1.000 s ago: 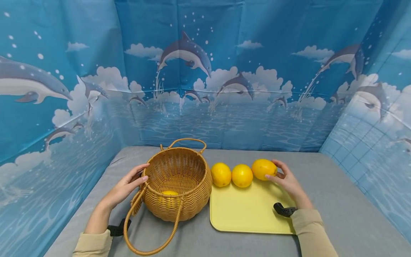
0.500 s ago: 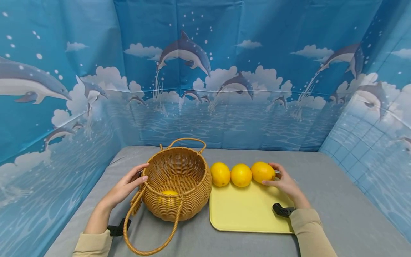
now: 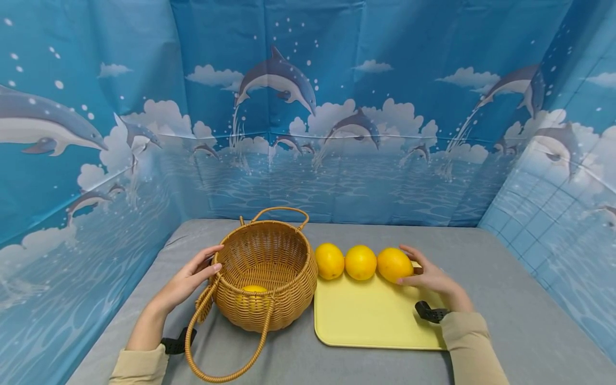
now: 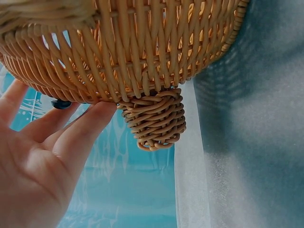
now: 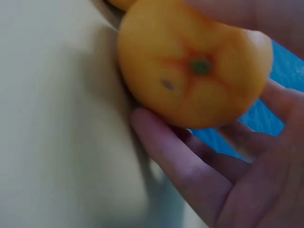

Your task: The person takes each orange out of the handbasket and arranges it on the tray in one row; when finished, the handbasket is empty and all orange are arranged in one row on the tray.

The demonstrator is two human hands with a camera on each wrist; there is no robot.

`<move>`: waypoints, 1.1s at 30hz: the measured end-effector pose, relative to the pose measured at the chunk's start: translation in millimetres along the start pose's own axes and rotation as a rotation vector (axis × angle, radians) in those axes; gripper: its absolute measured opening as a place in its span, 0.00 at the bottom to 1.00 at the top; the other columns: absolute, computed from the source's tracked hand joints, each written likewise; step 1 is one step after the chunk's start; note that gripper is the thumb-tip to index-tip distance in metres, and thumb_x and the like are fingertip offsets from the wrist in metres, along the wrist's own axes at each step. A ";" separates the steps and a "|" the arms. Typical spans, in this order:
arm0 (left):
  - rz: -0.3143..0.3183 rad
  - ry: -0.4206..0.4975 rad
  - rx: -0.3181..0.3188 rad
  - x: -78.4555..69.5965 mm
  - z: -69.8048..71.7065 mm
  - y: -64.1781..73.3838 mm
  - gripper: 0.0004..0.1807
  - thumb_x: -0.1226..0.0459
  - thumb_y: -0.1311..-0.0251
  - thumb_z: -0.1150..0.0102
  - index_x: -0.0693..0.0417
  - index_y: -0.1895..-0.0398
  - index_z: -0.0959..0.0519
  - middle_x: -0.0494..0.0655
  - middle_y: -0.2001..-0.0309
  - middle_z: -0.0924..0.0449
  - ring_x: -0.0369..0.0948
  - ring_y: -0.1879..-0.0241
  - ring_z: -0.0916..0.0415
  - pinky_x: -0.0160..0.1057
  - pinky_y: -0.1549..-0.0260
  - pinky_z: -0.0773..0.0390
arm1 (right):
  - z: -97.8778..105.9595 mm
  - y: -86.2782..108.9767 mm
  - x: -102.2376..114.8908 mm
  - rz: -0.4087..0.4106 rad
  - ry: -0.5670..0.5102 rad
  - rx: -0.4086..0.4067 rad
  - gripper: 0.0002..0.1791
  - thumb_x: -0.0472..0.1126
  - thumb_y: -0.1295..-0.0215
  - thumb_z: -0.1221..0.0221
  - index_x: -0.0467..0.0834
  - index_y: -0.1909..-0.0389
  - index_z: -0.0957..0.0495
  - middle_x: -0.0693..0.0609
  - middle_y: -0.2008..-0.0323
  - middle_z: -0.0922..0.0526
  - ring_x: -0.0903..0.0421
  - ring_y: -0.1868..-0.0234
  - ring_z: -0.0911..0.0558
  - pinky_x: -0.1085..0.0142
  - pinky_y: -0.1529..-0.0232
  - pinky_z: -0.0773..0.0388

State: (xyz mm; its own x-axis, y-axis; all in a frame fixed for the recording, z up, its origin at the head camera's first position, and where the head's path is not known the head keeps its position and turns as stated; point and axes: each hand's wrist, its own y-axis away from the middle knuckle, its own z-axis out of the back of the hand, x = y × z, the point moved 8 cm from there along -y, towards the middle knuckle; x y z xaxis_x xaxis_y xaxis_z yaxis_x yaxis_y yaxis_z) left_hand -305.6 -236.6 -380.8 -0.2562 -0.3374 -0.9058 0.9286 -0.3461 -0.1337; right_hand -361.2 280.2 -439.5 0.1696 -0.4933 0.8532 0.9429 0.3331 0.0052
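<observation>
An orange (image 3: 394, 264) sits at the right end of a row of three along the far side of a yellow tray (image 3: 372, 315). My right hand (image 3: 430, 279) holds it from its right side, thumb in front and fingers behind. In the right wrist view, the fingers curve round this orange (image 5: 199, 66), whose green stem end shows. The wicker basket (image 3: 293, 299) stands to the left of the tray. Fairly straight fingers of my left hand (image 3: 185, 280) rest on its left rim. Inside the basket lies another yellow-orange fruit (image 3: 254, 289), partly hidden by the wicker.
Two more oranges, a middle orange (image 3: 361, 262) and a left orange (image 3: 329, 261), stand close together beside the basket. A long basket handle (image 3: 226, 378) loops down toward the near edge, and a second handle (image 3: 281, 209) stands up behind. A dolphin-print curtain (image 3: 308, 176) borders the grey tabletop (image 3: 457, 246).
The right hand has brought its orange down and nearer, level with the other two, and turned it slightly. The left hand and the basket have stayed in place.
</observation>
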 end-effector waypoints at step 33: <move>0.001 0.006 -0.002 -0.2 -0.3 0.1 0.28 0.57 0.29 0.55 0.49 0.28 0.45 0.58 0.28 0.57 0.58 0.31 0.55 0.63 0.40 0.45 | -2.5 -7.0 0.6 -0.011 0.022 -0.093 0.55 0.44 0.48 0.31 0.43 0.27 0.58 0.30 0.32 0.53 0.29 0.40 0.38 0.41 0.48 0.32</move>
State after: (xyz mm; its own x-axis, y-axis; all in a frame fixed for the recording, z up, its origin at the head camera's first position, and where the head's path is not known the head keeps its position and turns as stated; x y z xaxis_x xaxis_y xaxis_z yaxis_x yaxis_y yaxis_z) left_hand -305.4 -236.3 -380.7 -0.2540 -0.3323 -0.9083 0.9294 -0.3440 -0.1340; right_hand -367.0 275.6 -440.4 0.1644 -0.5143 0.8417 0.9670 0.2523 -0.0347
